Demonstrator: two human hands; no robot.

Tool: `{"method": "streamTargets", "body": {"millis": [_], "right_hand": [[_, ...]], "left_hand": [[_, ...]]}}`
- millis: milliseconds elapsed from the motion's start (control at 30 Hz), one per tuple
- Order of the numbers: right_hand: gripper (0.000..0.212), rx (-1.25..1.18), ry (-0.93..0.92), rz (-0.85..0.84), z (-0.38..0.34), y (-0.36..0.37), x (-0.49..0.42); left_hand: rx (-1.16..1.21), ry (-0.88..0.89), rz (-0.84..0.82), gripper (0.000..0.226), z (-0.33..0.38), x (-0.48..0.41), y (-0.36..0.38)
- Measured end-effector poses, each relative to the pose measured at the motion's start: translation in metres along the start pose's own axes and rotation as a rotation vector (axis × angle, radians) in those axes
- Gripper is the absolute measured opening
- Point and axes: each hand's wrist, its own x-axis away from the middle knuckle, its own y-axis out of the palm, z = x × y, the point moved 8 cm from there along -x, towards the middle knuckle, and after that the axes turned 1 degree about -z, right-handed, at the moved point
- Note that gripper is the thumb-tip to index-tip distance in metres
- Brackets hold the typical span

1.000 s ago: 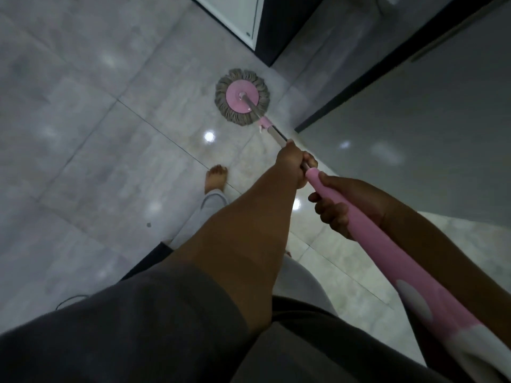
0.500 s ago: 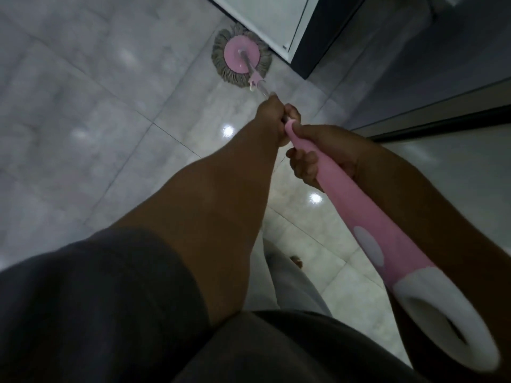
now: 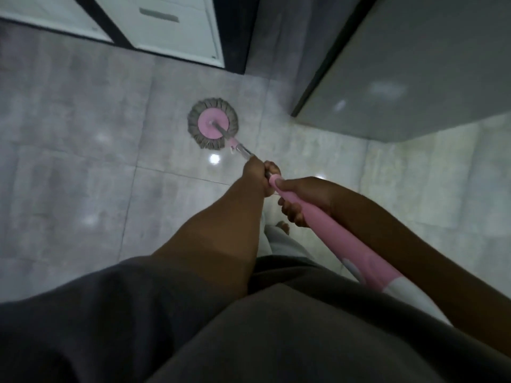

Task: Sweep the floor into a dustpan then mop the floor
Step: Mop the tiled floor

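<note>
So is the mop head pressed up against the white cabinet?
No, the mop head sits on open floor tiles, with a clear gap between it and the white cabinet.

The mop head (image 3: 213, 127) rests on the floor (image 3: 83, 139), before the cabinet doors (image 3: 177, 31) and left of a tall panel (image 3: 414, 64). On the handle (image 3: 340, 239), the left hand (image 3: 258, 175) sits just ahead of the right hand (image 3: 301, 200), above a foot (image 3: 283, 226).

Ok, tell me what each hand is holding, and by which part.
Both hold the mop: the left hand grips the metal shaft just below the pink handle, the right hand wraps its fingers round the pink handle's lower end.
</note>
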Motion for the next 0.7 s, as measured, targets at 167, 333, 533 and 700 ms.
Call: {"method": "streamTargets", "body": {"millis": [167, 333, 533, 700], "right_hand": [[0.037, -0.207, -0.037, 0.02, 0.065, -0.045, 0.033], [0.042, -0.34, -0.062, 0.057, 0.076, -0.064, 0.041], [0.042, -0.534, -0.052, -0.014, 0.022, -0.059, 0.021], [0.039, -0.633, -0.082, -0.028, -0.077, -0.053, -0.029]], "left_hand": [[-0.147, -0.124, -0.032, 0.043, -0.084, 0.016, 0.03], [-0.247, -0.165, -0.051, 0.047, -0.101, 0.014, 0.061], [-0.377, -0.207, -0.02, 0.049, -0.05, -0.005, 0.09], [-0.453, -0.137, -0.044, 0.052, 0.053, -0.045, 0.137]]}}
